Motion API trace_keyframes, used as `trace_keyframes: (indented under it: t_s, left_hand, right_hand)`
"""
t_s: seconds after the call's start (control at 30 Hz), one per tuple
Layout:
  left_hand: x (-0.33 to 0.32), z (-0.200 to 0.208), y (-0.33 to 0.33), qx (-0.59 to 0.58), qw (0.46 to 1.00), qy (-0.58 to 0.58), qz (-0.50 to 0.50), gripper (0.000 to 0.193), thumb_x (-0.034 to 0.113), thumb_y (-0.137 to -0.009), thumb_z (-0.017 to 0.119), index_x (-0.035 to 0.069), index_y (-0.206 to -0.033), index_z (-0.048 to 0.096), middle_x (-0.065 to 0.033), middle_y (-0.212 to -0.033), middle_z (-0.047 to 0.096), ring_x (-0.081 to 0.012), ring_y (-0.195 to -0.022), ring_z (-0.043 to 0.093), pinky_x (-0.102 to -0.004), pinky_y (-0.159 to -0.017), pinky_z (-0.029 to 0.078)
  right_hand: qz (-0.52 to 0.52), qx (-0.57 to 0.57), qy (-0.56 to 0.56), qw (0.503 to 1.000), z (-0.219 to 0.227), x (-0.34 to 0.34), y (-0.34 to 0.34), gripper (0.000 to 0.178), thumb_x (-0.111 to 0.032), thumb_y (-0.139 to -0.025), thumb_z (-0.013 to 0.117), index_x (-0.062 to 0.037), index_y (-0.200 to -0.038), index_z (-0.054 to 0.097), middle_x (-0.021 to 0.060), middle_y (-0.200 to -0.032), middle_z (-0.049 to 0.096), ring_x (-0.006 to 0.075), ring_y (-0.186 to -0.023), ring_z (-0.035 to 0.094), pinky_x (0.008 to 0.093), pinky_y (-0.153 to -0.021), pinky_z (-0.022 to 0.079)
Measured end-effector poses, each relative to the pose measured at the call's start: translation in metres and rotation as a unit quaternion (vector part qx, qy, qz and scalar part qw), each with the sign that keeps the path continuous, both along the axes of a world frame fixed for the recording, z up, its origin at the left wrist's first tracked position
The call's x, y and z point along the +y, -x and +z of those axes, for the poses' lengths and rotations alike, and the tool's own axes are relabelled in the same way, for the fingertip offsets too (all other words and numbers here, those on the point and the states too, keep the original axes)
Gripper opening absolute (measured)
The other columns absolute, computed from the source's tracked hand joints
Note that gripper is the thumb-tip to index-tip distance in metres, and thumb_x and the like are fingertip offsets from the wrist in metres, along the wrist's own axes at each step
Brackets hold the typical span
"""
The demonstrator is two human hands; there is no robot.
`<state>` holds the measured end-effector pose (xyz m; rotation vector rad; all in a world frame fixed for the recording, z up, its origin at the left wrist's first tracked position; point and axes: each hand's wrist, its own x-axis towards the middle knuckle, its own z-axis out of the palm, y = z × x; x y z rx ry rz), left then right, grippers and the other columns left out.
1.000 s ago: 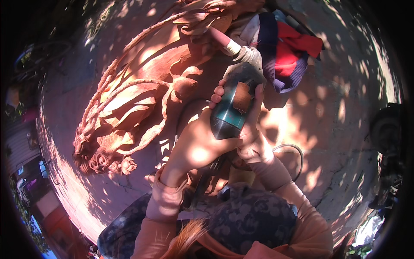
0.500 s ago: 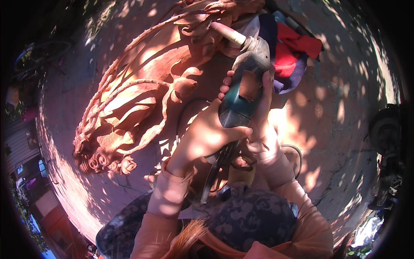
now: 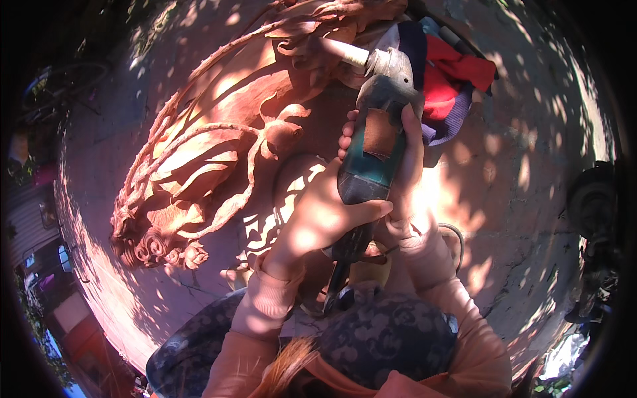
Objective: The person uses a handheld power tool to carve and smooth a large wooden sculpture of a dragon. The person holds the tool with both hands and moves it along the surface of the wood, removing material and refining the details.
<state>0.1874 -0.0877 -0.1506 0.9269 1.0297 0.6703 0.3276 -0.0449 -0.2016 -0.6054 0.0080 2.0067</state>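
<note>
Both hands are closed around an angle grinder [image 3: 367,176] with a teal and black body and a worn grey metal head. My left hand [image 3: 322,212] wraps its left side and underside, with the thumb across the rear of the body. My right hand [image 3: 409,169] grips the right side, thumb pointing up along it. From the grinder's head a pale cylindrical piece [image 3: 345,52] extends left to a reddish-brown carving [image 3: 255,96]. Its tip meets or overlaps the carving's upper folds; actual contact I cannot tell. Curling stems, petals and small rosettes [image 3: 156,247] shape the carving.
Red and dark blue cloth [image 3: 443,76] lies right of the grinder's head. A dark cable [image 3: 459,249] loops by my right forearm. Paved ground [image 3: 504,199] is dappled with sunlight. A dark machine-like object [image 3: 592,205] stands at the far right.
The grinder has turned slightly, its head shifting up and left and its rear end to the right. The pale cylinder's tip now reaches further left over the carving. Both hands keep their grip.
</note>
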Motion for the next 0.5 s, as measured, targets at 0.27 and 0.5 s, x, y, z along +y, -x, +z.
trace_keyframes:
  t_s: [0.27,0.5]
  left_hand:
    - [0.002,-0.004,0.0,-0.01,0.999,-0.002,-0.036,0.068,0.017,-0.077,0.081,-0.001,-0.133,0.046,-0.0049,-0.118,0.056,-0.014,-0.109,0.053,-0.0312,-0.097,0.043]
    - [0.02,0.006,0.01,0.013,0.999,0.008,-0.038,0.065,0.022,-0.073,0.083,-0.003,-0.124,0.052,-0.0064,-0.108,0.062,-0.0141,-0.1,0.059,-0.0295,-0.09,0.047]
  right_hand:
    - [-0.002,-0.035,0.018,0.999,0.013,0.002,0.0,0.079,-0.068,-0.088,0.05,0.0059,-0.114,0.056,0.0153,-0.091,0.065,0.0245,-0.08,0.065,0.036,-0.074,0.057]
    - [-0.03,-0.068,-0.014,0.997,0.016,0.009,0.004,0.077,-0.067,-0.089,0.05,0.0052,-0.115,0.057,0.0161,-0.092,0.066,0.0258,-0.082,0.067,0.0374,-0.076,0.057]
